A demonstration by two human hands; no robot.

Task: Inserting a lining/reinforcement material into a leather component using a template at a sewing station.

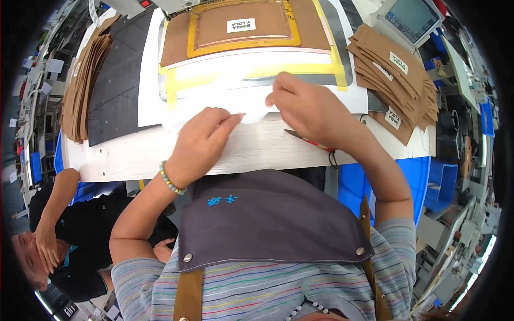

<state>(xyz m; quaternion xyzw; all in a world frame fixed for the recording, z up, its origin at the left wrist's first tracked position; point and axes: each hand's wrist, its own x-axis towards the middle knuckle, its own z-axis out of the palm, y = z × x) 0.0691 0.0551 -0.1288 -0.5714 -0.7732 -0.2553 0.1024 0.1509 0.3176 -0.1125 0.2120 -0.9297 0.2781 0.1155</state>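
Observation:
My left hand (201, 142), with a beaded bracelet at the wrist, is closed in a pinch near the table's front edge. My right hand (316, 109) is also closed, thumb against finger, a little farther up and to the right. Between them stretches a thin white sheet (256, 115), paper or film, gripped by both hands; its outline blends into the white board behind. Under my right wrist lies a pointed dark blade with a red handle (321, 145). Beyond the hands, a yellow frame (243, 52) rests over a brown panel (176, 40) bearing a white label.
A stack of brown pieces (85, 91) stands at the left, and labelled brown pieces (393, 75) pile up at the right beside a screen (411, 18). Machine parts overhang the far edge. Blue bins (441, 184) sit below the table. Another person (80, 230) is at the lower left.

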